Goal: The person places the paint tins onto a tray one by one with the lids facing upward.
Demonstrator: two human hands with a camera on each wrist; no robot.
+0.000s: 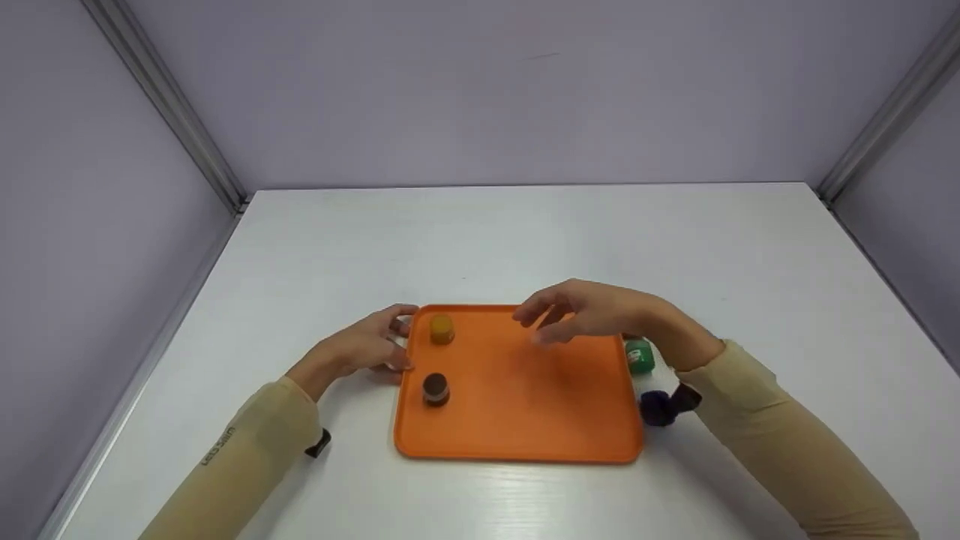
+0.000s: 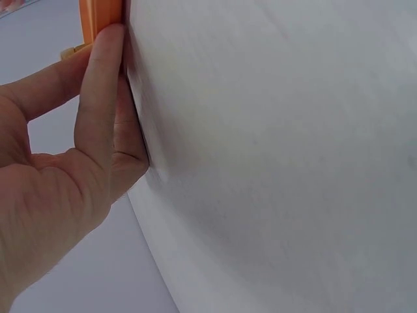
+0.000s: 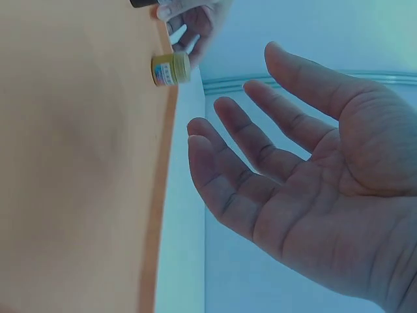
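two bare hands at an orange tray (image 1: 525, 420) on a white table (image 1: 525, 232).
left hand (image 1: 367, 349) rests at the tray's left rim, fingers touching it, gripping nothing; right hand (image 1: 592, 311) hovers over the tray's far right part, fingers loose, holding nothing. a yellow jar (image 1: 442, 329) and a brown jar (image 1: 436, 389) stand near the left rim, the middle bare; a green jar (image 1: 640, 356) and a dark jar (image 1: 658, 407) stand just off the right edge.

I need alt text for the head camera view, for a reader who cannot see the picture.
An orange tray lies on a white table; the left hand touches its left edge and the open right hand hovers above it. A yellow jar and a brown jar stand on the tray; a green jar stands beside it.
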